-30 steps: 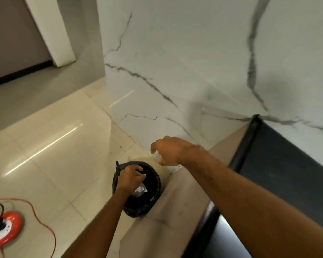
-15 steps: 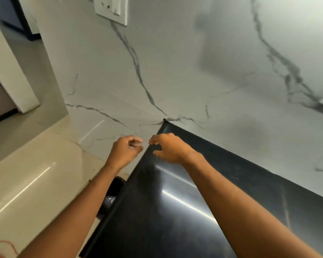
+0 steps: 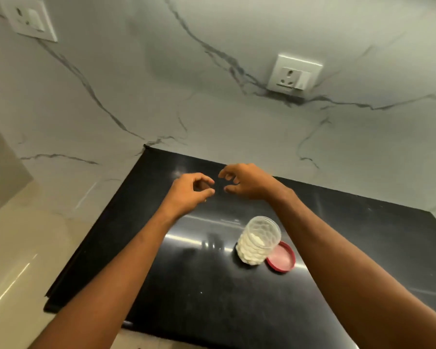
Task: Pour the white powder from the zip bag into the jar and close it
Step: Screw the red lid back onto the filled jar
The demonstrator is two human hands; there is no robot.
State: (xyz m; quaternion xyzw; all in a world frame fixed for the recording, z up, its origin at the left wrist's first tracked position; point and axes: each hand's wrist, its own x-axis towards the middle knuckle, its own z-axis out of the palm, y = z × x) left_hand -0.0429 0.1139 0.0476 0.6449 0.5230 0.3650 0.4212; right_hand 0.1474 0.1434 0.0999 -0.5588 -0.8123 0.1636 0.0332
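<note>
A clear dimpled plastic jar (image 3: 259,240) stands open on the black countertop (image 3: 212,285), about half full of white powder. Its pink lid (image 3: 282,258) lies flat on the counter, touching the jar's right side. My left hand (image 3: 190,191) and my right hand (image 3: 247,181) hover side by side above the counter, beyond the jar. Both have loosely curled fingers and hold nothing. No zip bag is in view.
A white marble wall rises behind the counter with one socket plate (image 3: 293,76) at right and another (image 3: 30,20) at top left. The counter's left edge (image 3: 91,227) drops to a pale tiled floor (image 3: 15,260).
The view has swung right and up from the floor bin to the countertop, bringing the jar and lid into sight. My left hand left the black bin and rose beside my right hand.
</note>
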